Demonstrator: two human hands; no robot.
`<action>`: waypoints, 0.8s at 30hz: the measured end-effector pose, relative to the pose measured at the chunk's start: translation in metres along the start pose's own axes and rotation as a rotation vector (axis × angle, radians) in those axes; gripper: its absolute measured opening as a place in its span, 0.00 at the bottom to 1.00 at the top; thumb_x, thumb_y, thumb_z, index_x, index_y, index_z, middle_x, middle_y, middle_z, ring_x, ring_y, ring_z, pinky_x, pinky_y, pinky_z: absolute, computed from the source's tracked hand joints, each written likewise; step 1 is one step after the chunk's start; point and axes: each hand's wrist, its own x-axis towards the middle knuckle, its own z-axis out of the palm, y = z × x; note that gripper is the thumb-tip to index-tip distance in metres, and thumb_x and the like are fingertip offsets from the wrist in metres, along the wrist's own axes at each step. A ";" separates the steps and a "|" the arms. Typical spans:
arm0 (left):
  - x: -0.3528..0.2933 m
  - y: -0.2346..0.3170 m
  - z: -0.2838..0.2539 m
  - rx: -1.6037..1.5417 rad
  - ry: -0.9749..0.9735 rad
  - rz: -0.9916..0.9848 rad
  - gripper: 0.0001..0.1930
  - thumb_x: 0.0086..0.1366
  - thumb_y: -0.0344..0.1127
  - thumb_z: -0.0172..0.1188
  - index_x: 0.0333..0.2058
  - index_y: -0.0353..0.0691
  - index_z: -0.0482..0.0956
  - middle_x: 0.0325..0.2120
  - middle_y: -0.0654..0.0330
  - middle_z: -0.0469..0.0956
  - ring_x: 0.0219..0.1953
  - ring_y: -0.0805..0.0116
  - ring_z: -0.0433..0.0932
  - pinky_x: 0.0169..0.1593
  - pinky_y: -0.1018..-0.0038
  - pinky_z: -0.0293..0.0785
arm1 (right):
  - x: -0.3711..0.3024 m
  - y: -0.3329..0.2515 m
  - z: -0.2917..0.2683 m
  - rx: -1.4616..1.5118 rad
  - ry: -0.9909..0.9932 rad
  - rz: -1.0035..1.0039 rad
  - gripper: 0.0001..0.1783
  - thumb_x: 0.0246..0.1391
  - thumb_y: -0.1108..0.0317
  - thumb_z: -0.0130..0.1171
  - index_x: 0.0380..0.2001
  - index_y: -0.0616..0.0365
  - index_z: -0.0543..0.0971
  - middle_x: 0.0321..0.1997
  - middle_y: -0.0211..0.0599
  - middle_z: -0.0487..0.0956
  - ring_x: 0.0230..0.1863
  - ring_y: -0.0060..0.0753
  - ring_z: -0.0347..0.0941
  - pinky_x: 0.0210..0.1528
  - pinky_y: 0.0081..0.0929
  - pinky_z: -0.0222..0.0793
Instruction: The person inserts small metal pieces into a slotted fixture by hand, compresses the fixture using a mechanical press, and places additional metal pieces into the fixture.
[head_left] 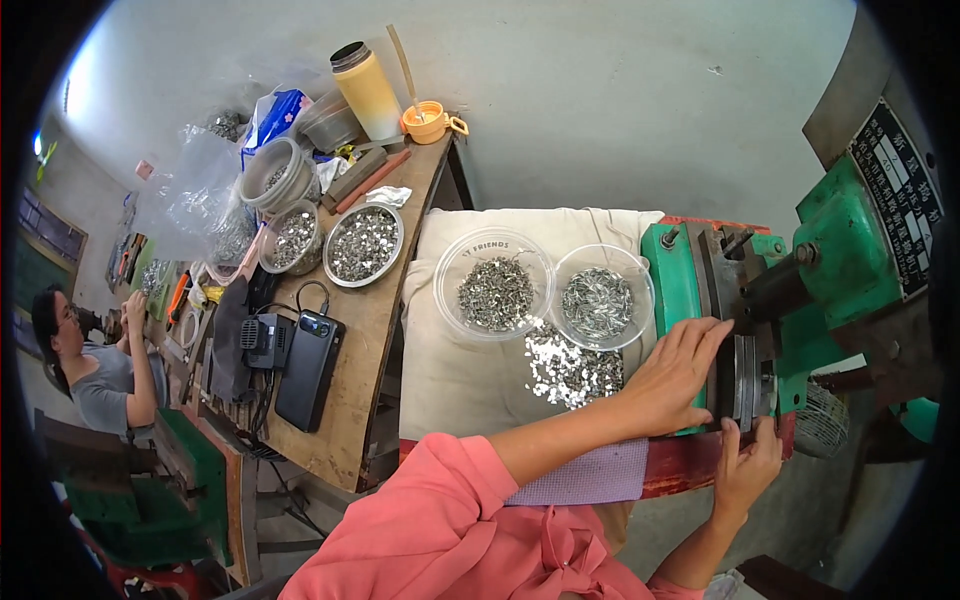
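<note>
My left hand (672, 382) reaches across to the green press on the right. Its fingers are stretched out along the dark metal block of the press bed, with the thumb apart and lower, and I see nothing held in it. My right hand (748, 468) is curled at the near end of a narrow steel die (744, 375), thumb and finger close to it; anything small between them is hidden. Left of the press stand two clear plastic tubs of small metal parts, a larger tub (447, 312) and a smaller tub (648, 285). Loose shiny metal pieces (572, 368) lie in front of them.
The green press head (850, 235) and its ram (775, 295) overhang the bed. On the wooden table (345, 435) at left are a black power bank (310, 372), bowls of metal parts (362, 248) and a yellow bottle (368, 95). Another person (105, 375) sits at far left.
</note>
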 end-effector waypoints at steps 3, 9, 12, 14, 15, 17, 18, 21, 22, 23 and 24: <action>-0.009 0.003 -0.003 -0.043 0.052 -0.044 0.50 0.44 0.31 0.75 0.65 0.33 0.55 0.60 0.45 0.60 0.62 0.42 0.60 0.64 0.56 0.62 | -0.008 0.010 0.005 -0.038 -0.046 -0.033 0.20 0.60 0.55 0.61 0.27 0.63 0.72 0.22 0.47 0.70 0.25 0.56 0.65 0.29 0.45 0.57; -0.027 0.010 -0.009 -0.250 -0.096 -0.103 0.29 0.57 0.30 0.66 0.56 0.33 0.68 0.51 0.48 0.68 0.54 0.50 0.71 0.57 0.61 0.71 | -0.026 0.012 -0.001 0.029 0.004 -0.026 0.16 0.64 0.60 0.56 0.26 0.62 0.74 0.23 0.46 0.73 0.25 0.54 0.66 0.28 0.45 0.57; -0.036 0.022 -0.010 -0.419 -0.179 -0.174 0.23 0.63 0.31 0.62 0.55 0.32 0.70 0.48 0.48 0.70 0.47 0.55 0.78 0.51 0.65 0.75 | -0.059 0.010 -0.005 0.100 0.164 0.049 0.15 0.66 0.62 0.53 0.28 0.61 0.77 0.22 0.44 0.73 0.25 0.51 0.67 0.28 0.43 0.58; -0.040 0.028 -0.009 -0.593 -0.193 -0.228 0.21 0.68 0.35 0.59 0.56 0.33 0.69 0.45 0.48 0.73 0.41 0.61 0.80 0.46 0.68 0.78 | -0.085 0.011 -0.013 0.143 0.158 0.106 0.18 0.68 0.59 0.49 0.29 0.62 0.78 0.22 0.42 0.73 0.24 0.47 0.68 0.28 0.41 0.59; -0.042 0.032 -0.012 -0.593 -0.189 -0.233 0.21 0.68 0.35 0.59 0.56 0.33 0.69 0.45 0.48 0.73 0.41 0.61 0.80 0.46 0.68 0.78 | -0.092 0.005 -0.018 0.212 0.161 0.161 0.21 0.68 0.57 0.48 0.28 0.62 0.78 0.21 0.41 0.73 0.23 0.45 0.68 0.28 0.40 0.60; -0.045 0.036 -0.018 -0.713 -0.223 -0.350 0.21 0.72 0.40 0.55 0.55 0.31 0.69 0.39 0.50 0.77 0.38 0.66 0.81 0.43 0.70 0.78 | -0.102 0.000 -0.021 0.261 0.163 0.157 0.26 0.69 0.53 0.45 0.25 0.62 0.76 0.19 0.38 0.73 0.22 0.43 0.69 0.26 0.37 0.61; -0.046 0.035 -0.021 -0.709 -0.213 -0.355 0.21 0.72 0.40 0.55 0.55 0.31 0.69 0.39 0.50 0.77 0.38 0.66 0.81 0.43 0.70 0.78 | -0.100 -0.003 -0.021 0.268 0.157 0.151 0.26 0.69 0.53 0.45 0.25 0.62 0.76 0.19 0.38 0.73 0.22 0.43 0.69 0.26 0.37 0.61; -0.051 0.030 -0.030 -0.927 -0.325 -0.510 0.18 0.74 0.42 0.53 0.51 0.31 0.71 0.29 0.57 0.79 0.30 0.71 0.81 0.35 0.74 0.78 | -0.088 -0.019 -0.017 0.344 0.089 -0.044 0.25 0.69 0.52 0.46 0.25 0.61 0.76 0.19 0.37 0.73 0.21 0.42 0.69 0.25 0.36 0.60; -0.054 0.025 -0.035 -0.920 -0.310 -0.516 0.18 0.74 0.42 0.53 0.51 0.31 0.71 0.29 0.57 0.79 0.30 0.71 0.81 0.35 0.74 0.78 | -0.080 -0.027 -0.013 0.383 0.061 -0.051 0.25 0.69 0.51 0.46 0.26 0.61 0.76 0.19 0.37 0.73 0.21 0.41 0.68 0.25 0.36 0.60; -0.058 0.018 -0.042 -0.952 -0.275 -0.520 0.17 0.74 0.42 0.53 0.49 0.31 0.72 0.29 0.57 0.79 0.29 0.72 0.81 0.34 0.75 0.78 | -0.071 -0.034 -0.008 0.421 0.032 -0.058 0.25 0.68 0.51 0.47 0.26 0.61 0.76 0.19 0.37 0.73 0.21 0.41 0.68 0.25 0.35 0.60; -0.061 0.014 -0.051 -0.983 -0.238 -0.523 0.15 0.74 0.41 0.54 0.47 0.32 0.72 0.29 0.58 0.79 0.29 0.72 0.81 0.33 0.76 0.78 | -0.061 -0.038 -0.003 0.453 -0.010 -0.034 0.24 0.68 0.50 0.48 0.29 0.62 0.76 0.21 0.36 0.74 0.21 0.37 0.68 0.26 0.32 0.61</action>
